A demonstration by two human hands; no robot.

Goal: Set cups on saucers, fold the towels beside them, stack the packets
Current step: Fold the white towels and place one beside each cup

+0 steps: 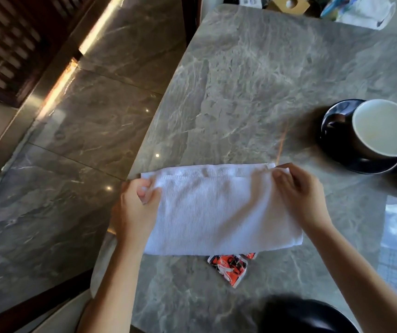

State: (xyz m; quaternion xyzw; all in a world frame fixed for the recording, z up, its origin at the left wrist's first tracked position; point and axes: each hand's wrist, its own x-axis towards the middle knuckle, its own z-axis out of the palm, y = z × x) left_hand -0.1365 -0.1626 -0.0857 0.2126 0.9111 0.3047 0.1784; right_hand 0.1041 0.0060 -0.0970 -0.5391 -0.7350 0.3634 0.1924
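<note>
White towel (216,212) pinched at both ends: your left hand (135,207) has its fingers (144,191) closed on the left edge, your right hand (298,191) grips the top right corner. It lies folded on the grey marble table (252,92), covering part of the orange packets (231,265). Far right, a cup (382,128) sits on its black saucer (337,111).

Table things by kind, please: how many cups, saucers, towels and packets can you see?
Cups: 1, the white-lined cup
Saucers: 1, the black saucer under it
Towels: 1, the white towel
Packets: at least 1, the orange packets partly hidden under the towel
Total: at least 4
</note>
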